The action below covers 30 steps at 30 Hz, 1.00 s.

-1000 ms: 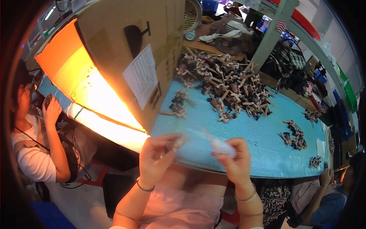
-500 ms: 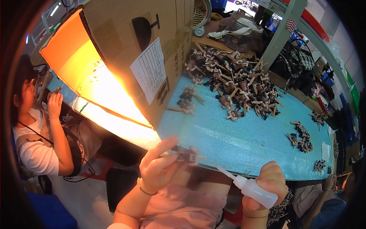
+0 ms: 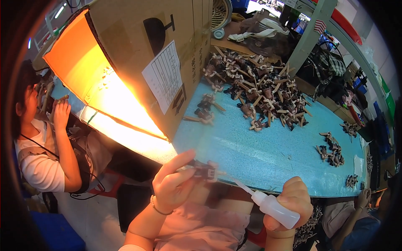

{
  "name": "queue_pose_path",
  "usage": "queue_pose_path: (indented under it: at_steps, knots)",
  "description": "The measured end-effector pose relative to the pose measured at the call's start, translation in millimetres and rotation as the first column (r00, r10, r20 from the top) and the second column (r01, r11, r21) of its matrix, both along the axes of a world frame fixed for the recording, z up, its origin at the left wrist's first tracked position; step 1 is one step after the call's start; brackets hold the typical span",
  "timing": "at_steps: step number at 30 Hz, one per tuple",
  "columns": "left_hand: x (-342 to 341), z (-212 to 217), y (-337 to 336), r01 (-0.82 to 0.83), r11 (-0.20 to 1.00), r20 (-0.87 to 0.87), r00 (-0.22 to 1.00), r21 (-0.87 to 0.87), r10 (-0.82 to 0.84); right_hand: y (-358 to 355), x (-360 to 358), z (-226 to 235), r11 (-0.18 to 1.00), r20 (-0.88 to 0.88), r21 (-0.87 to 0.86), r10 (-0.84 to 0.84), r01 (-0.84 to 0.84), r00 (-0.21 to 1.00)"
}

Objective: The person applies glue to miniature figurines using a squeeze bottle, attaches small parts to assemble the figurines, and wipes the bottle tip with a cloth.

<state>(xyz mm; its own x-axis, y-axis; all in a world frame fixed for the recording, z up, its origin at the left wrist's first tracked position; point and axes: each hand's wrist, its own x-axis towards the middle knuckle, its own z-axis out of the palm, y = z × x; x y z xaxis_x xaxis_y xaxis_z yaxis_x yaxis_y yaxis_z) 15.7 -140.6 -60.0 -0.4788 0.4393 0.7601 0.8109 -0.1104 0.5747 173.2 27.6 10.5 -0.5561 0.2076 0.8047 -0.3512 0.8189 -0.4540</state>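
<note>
Between the fingers of my left hand (image 3: 172, 184) is a small toy figure (image 3: 205, 171), dark and light brown, held over my lap at the table's near edge. A bracelet circles that wrist. My right hand (image 3: 295, 203) is wrapped round a white squeeze bottle (image 3: 276, 210) with a long thin nozzle. The nozzle (image 3: 243, 186) points up and left toward the figure, its tip a little apart from it. A large pile of similar figures (image 3: 264, 90) lies on the blue tabletop (image 3: 243, 150), and a couple more figures (image 3: 205, 109) lie beside the cardboard box.
A tall cardboard box (image 3: 125, 50) with a paper sheet stands at the left, glowing brightly inside. Small groups of figures (image 3: 333, 154) lie on the right of the table. A co-worker (image 3: 46, 154) sits at the left; another person's arm (image 3: 356, 221) shows at the lower right. A metal post (image 3: 312, 37) rises behind.
My right hand and the squeeze bottle have shifted slightly left, bringing the nozzle a bit closer to the figure. My left hand stays nearly still, still holding the figure.
</note>
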Motion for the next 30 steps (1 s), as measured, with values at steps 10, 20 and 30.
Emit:
queue_pose_path:
  at_steps: [10, 20, 30]
  knots:
    - [0.3, -0.6, 0.9, 0.002, 1.000, -0.014, 1.000, 0.010, -0.002, -4.6, 1.1, 1.8, 0.998, 0.012, -0.054, -0.024, 0.025, 1.000]
    - [2.4, -0.4, -1.0, -0.012, 1.000, -0.001, 1.000, -0.011, 0.012, -5.4, 6.4, 4.1, 0.996, 0.065, -0.076, -0.041, 0.046, 0.997]
    - [3.3, 1.2, 0.4, -0.014, 1.000, -0.010, 1.000, -0.005, 0.014, -9.4, 3.3, 3.1, 0.992, -0.005, -0.117, -0.054, 0.053, 0.999]
